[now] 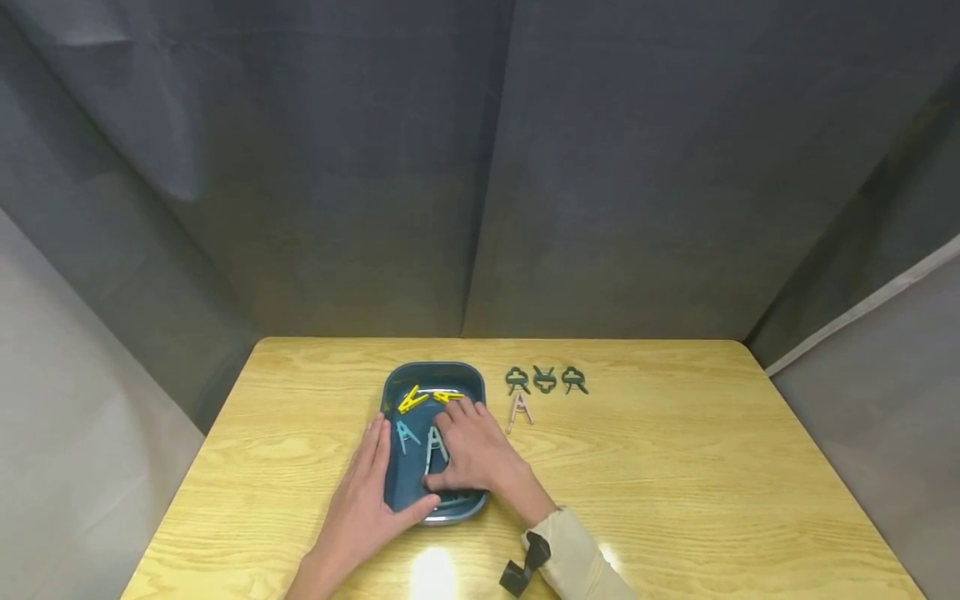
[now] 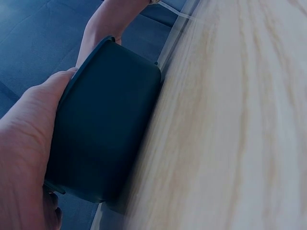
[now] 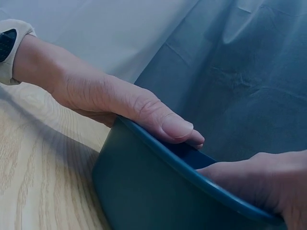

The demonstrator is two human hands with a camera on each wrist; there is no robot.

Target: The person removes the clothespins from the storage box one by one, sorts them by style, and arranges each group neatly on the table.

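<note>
1. Your left hand (image 1: 365, 498) lies flat along the left wall of the dark blue tray (image 1: 401, 490), fingers straight and together, thumb hooked at its near corner
2. Your right hand (image 1: 472, 454) reaches into the tray, fingers curled over a grey clip (image 1: 435, 443); whether they pinch it, you cannot tell
3. The tray sits mid-table (image 1: 675, 467), holding yellow clips (image 1: 413, 398) and a light blue clip (image 1: 406, 434)
4. Three dark green clips (image 1: 545, 379) and a beige clip (image 1: 520, 409) lie just right of it

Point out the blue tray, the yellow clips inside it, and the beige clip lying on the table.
blue tray (image 1: 433, 369): head view, on its far rim.
yellow clips (image 1: 412, 398): head view, on the body of the left one.
beige clip (image 1: 520, 410): head view, on its middle, right of the tray.
</note>
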